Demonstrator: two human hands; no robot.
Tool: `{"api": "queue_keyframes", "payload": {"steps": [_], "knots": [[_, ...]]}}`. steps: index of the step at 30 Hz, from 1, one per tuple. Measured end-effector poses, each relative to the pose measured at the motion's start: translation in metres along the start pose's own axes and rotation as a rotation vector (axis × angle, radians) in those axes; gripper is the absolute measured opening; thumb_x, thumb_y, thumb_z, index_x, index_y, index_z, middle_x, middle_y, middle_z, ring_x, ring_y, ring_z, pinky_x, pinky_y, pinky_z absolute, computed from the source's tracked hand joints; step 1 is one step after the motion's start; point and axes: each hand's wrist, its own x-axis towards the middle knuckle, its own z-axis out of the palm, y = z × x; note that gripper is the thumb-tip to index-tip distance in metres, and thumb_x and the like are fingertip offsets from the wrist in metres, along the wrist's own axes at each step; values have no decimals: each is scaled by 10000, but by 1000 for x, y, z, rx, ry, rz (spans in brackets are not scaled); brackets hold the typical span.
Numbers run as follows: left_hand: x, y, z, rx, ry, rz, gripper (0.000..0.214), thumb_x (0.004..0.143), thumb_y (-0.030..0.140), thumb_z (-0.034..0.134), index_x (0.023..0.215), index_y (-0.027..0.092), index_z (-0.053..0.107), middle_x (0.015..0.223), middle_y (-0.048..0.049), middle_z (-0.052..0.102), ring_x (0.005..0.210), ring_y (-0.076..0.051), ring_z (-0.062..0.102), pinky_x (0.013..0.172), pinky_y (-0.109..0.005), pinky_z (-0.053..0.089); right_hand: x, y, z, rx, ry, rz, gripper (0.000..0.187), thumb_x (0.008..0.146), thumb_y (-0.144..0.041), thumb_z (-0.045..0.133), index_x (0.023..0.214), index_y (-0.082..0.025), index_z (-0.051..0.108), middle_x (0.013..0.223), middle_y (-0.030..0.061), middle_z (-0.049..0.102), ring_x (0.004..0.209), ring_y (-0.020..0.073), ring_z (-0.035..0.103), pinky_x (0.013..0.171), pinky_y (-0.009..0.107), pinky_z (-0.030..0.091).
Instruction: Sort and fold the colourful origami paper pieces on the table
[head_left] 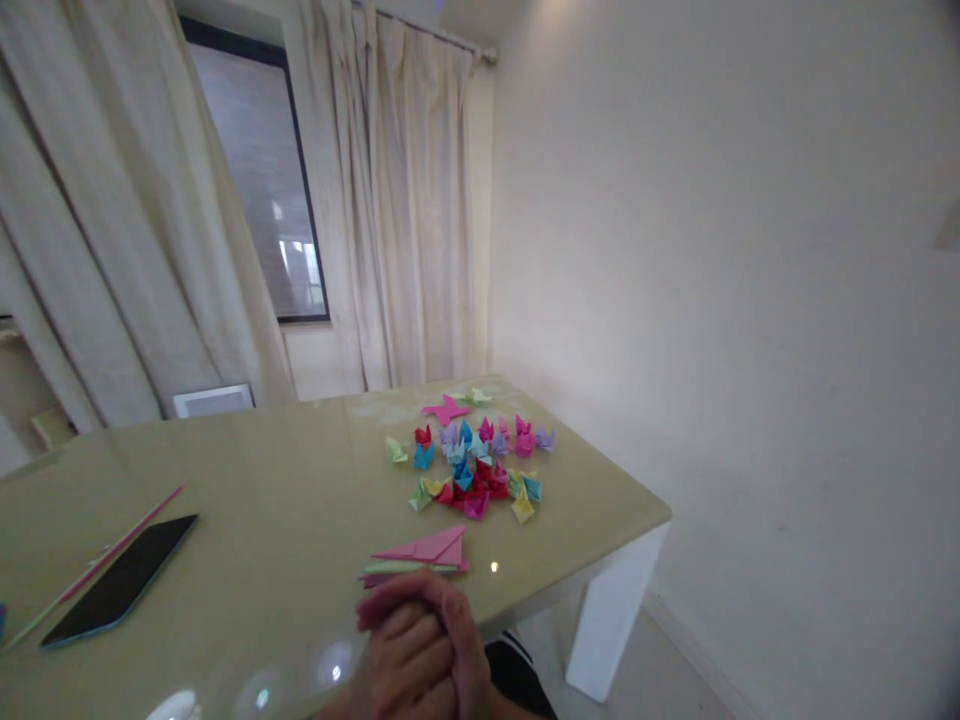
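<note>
At the table's near edge, my left hand (412, 650) and my right hand (461, 625) are pressed together. The left fingers are curled in, and their inner side is hidden. My right hand wraps round the left from the right and over the top. Just beyond them lies a small stack of folded paper (427, 552), pink on top with pale green below. Farther off, a cluster of small folded paper figures (480, 478) in red, blue, pink, yellow and purple spreads over the table. Behind it lie a flat pink paper piece (447, 409) and a pale green one (475, 397).
A dark flat tablet-like object (124, 580) lies on the left of the glossy table (285, 520), beside a thin pink and green stick (112, 550). A white wall (712, 300) runs along the right. Curtains (420, 200) and a window (255, 180) stand behind. A white table leg (615, 620) shows below.
</note>
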Motion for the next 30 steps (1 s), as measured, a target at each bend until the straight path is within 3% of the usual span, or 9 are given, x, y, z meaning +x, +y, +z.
{"api": "queue_keyframes", "payload": {"steps": [2, 4, 8, 11, 14, 16, 19, 23, 30], "knots": [[1, -24, -1, 97, 2, 6, 356, 1048, 433, 517, 1284, 238, 698, 1190, -106, 760, 1108, -268, 683, 1001, -466, 530, 11, 0, -25, -175, 49, -44, 583, 1042, -735, 383, 1276, -308, 703, 1201, 94, 778, 1114, 303, 753, 993, 502, 623], [-1, -50, -3, 246, -56, -72, 437, 1029, 393, 535, 1421, 226, 632, 1325, -109, 737, 1246, -277, 634, 1102, -455, 440, 24, 3, -59, -540, 109, -133, 469, 1063, -594, 512, 1378, -273, 645, 1333, 110, 723, 1240, 298, 692, 1094, 501, 552], [-18, -98, 4, 312, -220, -208, 660, 1023, 467, 586, 1635, 302, 400, 1613, -78, 552, 1429, -285, 514, 1187, -438, 354, 56, 4, -147, -1176, 228, -245, 514, 1032, -482, 604, 1491, -251, 572, 1575, 135, 552, 1457, 330, 501, 1221, 549, 384], [-27, -117, 20, 186, -327, -320, 600, 1051, 493, 541, 1620, 347, 417, 1547, -73, 609, 1352, -283, 580, 1120, -421, 450, 87, -9, -218, -1469, 343, -83, 570, 1012, -501, 600, 1513, -231, 562, 1672, 157, 420, 1531, 359, 394, 1256, 570, 297], [-16, -123, 38, 98, -424, -379, 459, 1051, 337, 555, 1508, 295, 555, 1380, -84, 703, 1220, -261, 658, 1049, -388, 520, 123, -23, -276, -1604, 519, 247, 663, 990, -550, 602, 1565, -229, 519, 1765, 153, 205, 1596, 396, 257, 1271, 579, 243], [0, -125, 49, 110, -449, -369, 444, 1018, 223, 577, 1460, 252, 586, 1350, -102, 708, 1203, -263, 669, 1025, -379, 534, 148, -25, -304, -1605, 535, 393, 697, 994, -594, 572, 1600, -264, 482, 1778, 132, 156, 1600, 424, 230, 1258, 622, 237], [24, -129, 63, 156, -428, -303, 410, 1011, 152, 549, 1406, 242, 612, 1337, -103, 711, 1191, -267, 669, 1002, -382, 529, 184, -13, -326, -1561, 456, 475, 659, 1006, -639, 520, 1549, -269, 555, 1711, 148, 347, 1553, 419, 346, 1230, 631, 295], [42, -140, 77, 131, -322, -227, 339, 1028, 253, 569, 1363, 261, 623, 1282, -99, 710, 1173, -258, 650, 1039, -389, 476, 229, 18, -333, -1489, 275, 479, 578, 1070, -584, 439, 1431, -192, 663, 1508, 138, 621, 1461, 300, 508, 1234, 464, 363], [35, -148, 97, 104, -199, -307, 405, 1017, 350, 626, 1411, 282, 566, 1209, -65, 739, 1074, -243, 672, 987, -371, 482, 296, 61, -336, -1503, 209, 473, 472, 1071, -505, 603, 1415, -182, 625, 1512, 143, 587, 1419, 326, 533, 1200, 583, 391]]}}
